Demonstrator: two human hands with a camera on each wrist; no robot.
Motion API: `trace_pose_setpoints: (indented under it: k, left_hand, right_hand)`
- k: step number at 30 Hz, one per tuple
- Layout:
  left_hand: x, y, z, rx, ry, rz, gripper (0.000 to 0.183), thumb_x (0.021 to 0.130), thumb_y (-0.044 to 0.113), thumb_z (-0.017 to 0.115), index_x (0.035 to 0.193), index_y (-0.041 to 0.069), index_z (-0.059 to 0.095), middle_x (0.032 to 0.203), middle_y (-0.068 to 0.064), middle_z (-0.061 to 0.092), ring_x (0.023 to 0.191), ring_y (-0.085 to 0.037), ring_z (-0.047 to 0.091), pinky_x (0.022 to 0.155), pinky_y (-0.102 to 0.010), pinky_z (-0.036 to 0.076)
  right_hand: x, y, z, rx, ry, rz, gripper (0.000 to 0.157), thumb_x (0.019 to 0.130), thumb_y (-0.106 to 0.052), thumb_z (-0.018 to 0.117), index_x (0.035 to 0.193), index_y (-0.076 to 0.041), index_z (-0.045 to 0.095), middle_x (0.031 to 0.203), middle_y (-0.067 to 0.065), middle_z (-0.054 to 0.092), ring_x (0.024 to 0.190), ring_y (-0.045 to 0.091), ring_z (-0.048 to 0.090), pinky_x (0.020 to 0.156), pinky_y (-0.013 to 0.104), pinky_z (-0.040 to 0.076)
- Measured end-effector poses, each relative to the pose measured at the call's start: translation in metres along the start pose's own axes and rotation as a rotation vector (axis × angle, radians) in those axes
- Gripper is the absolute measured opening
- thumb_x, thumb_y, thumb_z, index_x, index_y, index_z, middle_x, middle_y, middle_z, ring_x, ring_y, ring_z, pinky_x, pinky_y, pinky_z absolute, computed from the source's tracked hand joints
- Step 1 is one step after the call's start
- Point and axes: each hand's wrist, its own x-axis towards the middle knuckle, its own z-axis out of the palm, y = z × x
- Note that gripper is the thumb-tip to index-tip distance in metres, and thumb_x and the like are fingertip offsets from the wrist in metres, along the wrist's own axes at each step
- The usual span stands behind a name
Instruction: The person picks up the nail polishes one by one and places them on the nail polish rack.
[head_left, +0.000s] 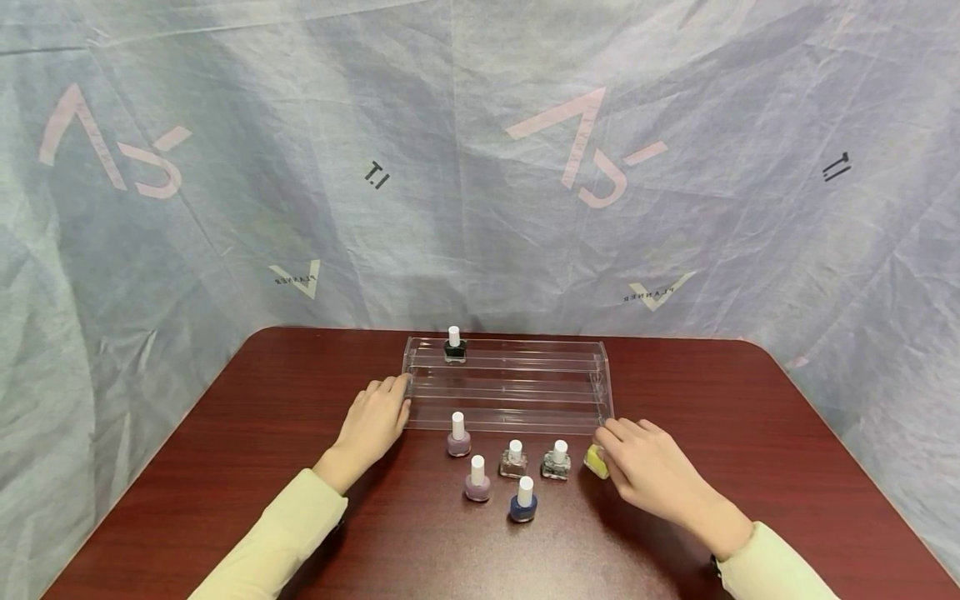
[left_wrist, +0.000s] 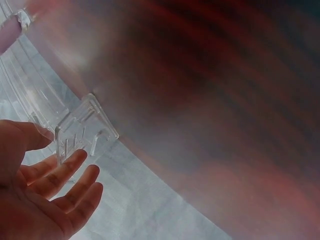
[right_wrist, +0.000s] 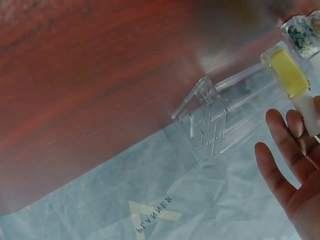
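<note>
A clear stepped acrylic rack stands toward the back of the table. My left hand holds its left end, thumb at the front and fingers along the side panel. With my right hand I pinch a yellow nail polish bottle by its white cap, at the rack's front right corner. A dark nail polish bottle stands on the top tier, near the left end. In front of the rack, a glittery bottle is the nearest one to the yellow bottle.
More nail polish bottles stand on the table in front of the rack: a mauve one, another mauve one, a brownish one and a dark blue one. A grey printed cloth hangs behind the table.
</note>
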Motion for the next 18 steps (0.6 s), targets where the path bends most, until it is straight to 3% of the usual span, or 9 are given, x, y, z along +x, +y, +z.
trace_pose_setpoints:
  k: [8, 12, 15, 18]
  left_hand:
    - [0.0, 0.001, -0.002, 0.005, -0.005, -0.001, 0.038, 0.087, 0.016, 0.059, 0.122, 0.002, 0.053, 0.109, -0.013, 0.062, 0.097, -0.032, 0.058, 0.076, -0.044, 0.048]
    - [-0.001, 0.002, -0.002, 0.001, -0.011, -0.002, 0.038, 0.087, 0.016, 0.059, 0.122, 0.002, 0.053, 0.11, -0.013, 0.062, 0.098, -0.032, 0.058, 0.077, -0.044, 0.048]
    - [0.0, 0.002, -0.002, 0.002, -0.015, -0.005, 0.038, 0.087, 0.017, 0.059, 0.123, 0.002, 0.053, 0.111, -0.013, 0.062, 0.098, -0.032, 0.058, 0.077, -0.044, 0.048]
    - [-0.001, 0.002, -0.001, 0.001, -0.014, -0.007, 0.039, 0.088, 0.016, 0.059, 0.123, 0.002, 0.053, 0.111, -0.013, 0.062, 0.098, -0.031, 0.058, 0.077, -0.044, 0.048]
  right_hand:
    - [0.007, 0.006, -0.005, -0.004, 0.032, -0.02, 0.01, 0.074, -0.013, 0.057, 0.073, -0.016, 0.048, 0.067, -0.007, 0.042, 0.059, 0.01, 0.039, 0.051, 0.022, 0.026]
    - [0.011, 0.011, -0.006, -0.004, 0.058, -0.029, 0.011, 0.074, -0.011, 0.055, 0.071, -0.016, 0.046, 0.066, -0.007, 0.039, 0.057, 0.009, 0.036, 0.051, 0.022, 0.024]
    - [0.013, 0.014, -0.007, -0.002, 0.053, -0.034, 0.009, 0.079, -0.012, 0.047, 0.071, -0.016, 0.046, 0.065, -0.007, 0.038, 0.057, 0.008, 0.033, 0.052, 0.021, 0.022]
    - [0.017, 0.016, -0.007, -0.002, 0.051, -0.041, 0.018, 0.085, -0.015, 0.035, 0.072, -0.015, 0.047, 0.066, -0.006, 0.04, 0.058, 0.009, 0.035, 0.053, 0.022, 0.022]
